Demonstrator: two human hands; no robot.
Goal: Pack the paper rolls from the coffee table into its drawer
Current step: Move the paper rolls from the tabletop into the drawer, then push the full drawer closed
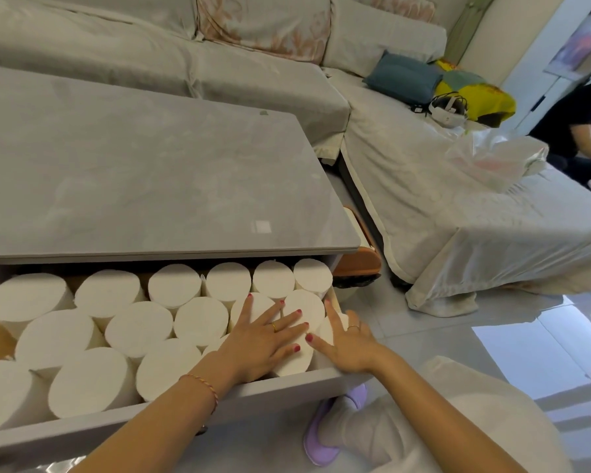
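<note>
Many paper rolls (140,331) stand on end in the pulled-out drawer (198,399) under the counter (133,172), whose top looks bare, so we judge the packing nearly done. Our left hand (263,339) lies flat with fingers spread wide on the rolls at the right end, holding nothing; our right hand (347,343), also open, presses a roll at the right wall. That last roll looks squeezed in. If we push too hard it may crush, or stay proud and catch the counter edge when the drawer closes.
</note>
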